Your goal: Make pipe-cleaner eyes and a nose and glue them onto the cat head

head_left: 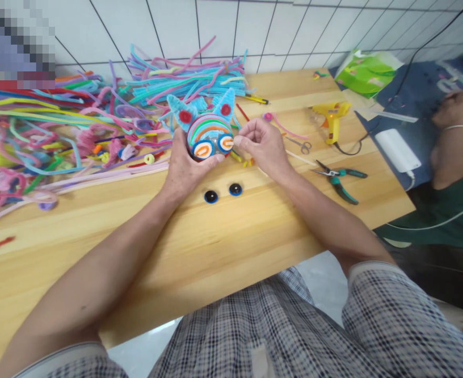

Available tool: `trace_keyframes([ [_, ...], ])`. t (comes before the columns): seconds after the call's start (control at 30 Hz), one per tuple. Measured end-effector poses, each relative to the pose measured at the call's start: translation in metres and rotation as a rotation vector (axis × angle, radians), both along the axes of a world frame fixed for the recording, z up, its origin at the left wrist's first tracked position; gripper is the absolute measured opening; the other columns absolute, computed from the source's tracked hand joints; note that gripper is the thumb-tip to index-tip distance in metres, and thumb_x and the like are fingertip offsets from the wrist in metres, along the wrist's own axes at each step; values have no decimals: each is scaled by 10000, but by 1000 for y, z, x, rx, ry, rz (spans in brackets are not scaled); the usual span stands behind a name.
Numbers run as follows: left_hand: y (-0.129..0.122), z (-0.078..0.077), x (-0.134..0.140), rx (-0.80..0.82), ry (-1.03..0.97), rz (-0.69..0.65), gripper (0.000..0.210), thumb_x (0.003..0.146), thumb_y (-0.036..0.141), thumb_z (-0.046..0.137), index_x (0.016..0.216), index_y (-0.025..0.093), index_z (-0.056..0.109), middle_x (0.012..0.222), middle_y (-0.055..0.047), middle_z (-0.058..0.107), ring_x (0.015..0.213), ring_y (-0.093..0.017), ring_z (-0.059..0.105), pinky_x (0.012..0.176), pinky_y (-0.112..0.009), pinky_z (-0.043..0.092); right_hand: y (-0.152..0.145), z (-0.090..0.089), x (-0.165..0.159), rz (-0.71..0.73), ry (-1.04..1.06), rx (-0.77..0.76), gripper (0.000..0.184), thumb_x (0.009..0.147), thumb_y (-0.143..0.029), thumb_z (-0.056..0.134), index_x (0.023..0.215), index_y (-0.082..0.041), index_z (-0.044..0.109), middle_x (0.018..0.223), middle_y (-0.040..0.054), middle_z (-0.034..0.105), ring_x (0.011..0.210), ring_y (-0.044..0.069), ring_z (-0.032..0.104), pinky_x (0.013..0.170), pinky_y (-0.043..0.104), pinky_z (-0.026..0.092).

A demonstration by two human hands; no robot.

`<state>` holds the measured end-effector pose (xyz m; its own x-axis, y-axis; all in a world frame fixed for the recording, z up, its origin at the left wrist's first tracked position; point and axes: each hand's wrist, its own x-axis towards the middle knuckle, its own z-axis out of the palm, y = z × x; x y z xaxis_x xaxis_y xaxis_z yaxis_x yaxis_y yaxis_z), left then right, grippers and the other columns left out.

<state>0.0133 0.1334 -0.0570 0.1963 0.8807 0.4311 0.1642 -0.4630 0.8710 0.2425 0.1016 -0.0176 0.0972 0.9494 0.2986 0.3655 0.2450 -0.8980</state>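
With the clock centred on the striped, cat-eared head point(209, 125), the markings on the green packet point(367, 76) at 2 o'clock are too blurred to read. The person's left hand point(184, 172) is clamped round the head's lower left, thumb lying below its 2 orange-and-white eyes. The right hand point(266, 147) is at 3 o'clock, curled, thumb and forefinger close together at the edge of the right eye point(226, 143); whether they pinch anything cannot be told.

At 6 o'clock, 2 black discs point(211, 197) lie just below the head, with plain wood from there to the table's point(247, 236) near edge. Pliers point(336, 176), handles apart, lie between 3 and 4 o'clock, short of the right edge. Pipe cleaners point(187, 84) crowd 9 to 12 o'clock.
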Motion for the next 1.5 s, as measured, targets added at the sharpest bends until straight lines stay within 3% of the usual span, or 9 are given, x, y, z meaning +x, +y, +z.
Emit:
trace_keyframes([
  [0.23,1,-2,1,21,-6,8,823,703,643,1020,1244,284,513,1270,-67,694,1247,-328,725,1127,-532,616,-3,-3,2,20,65,-28,374,880,-532,877,868,-235,649,742,-60,660,679,104,608,670,252,524],
  [0.57,2,-3,0,29,12,6,844,718,689,1000,1263,272,508,1262,-70,693,1249,-331,724,1114,-534,622,-2,-1,-9,66,94,-29,312,896,-447,865,851,-220,655,766,-51,685,669,101,580,653,252,472],
  [0.77,2,-3,0,42,46,24,856,712,704,1001,1246,261,499,1258,-59,689,1216,-318,733,1080,-541,631,-4,-1,-11,40,75,1,296,929,-454,834,872,-227,652,767,-54,678,688,109,604,683,265,512],
  [0.87,2,-2,-1,49,47,6,851,739,733,971,1263,266,490,1275,-51,692,1230,-309,729,1074,-533,631,-17,-2,-13,-60,12,119,228,1014,-453,736,969,-245,656,860,-38,712,761,131,651,751,296,568],
  [0.97,3,-2,-2,72,40,-4,864,737,746,967,1282,267,498,1289,-69,682,1242,-320,720,1091,-544,620,-35,-4,-15,-122,-184,276,99,1045,-349,666,1086,-259,664,1029,6,761,898,176,704,859,362,614],
  [1.1,3,-4,-4,82,55,8,853,740,738,969,1285,265,515,1286,-82,680,1226,-321,718,1106,-552,612,-50,-6,-22,-75,-437,417,224,1024,-231,625,1243,-259,663,1258,90,769,1198,271,717,1089,494,597],
  [1.27,1,0,-5,73,65,-5,832,759,730,961,1288,258,524,1318,-95,685,1260,-326,716,1141,-546,601,-55,-8,-28,-34,-570,369,376,1032,-246,591,1406,-239,620,1409,135,732,1356,315,661,1207,556,533],
  [1.5,-3,7,-3,38,56,-11,850,739,750,961,1287,265,527,1339,-98,694,1281,-331,719,1158,-538,600,-57,-9,-30,25,-543,298,485,1019,-234,576,1504,-248,590,1519,142,675,1450,338,604,1276,583,481],
])
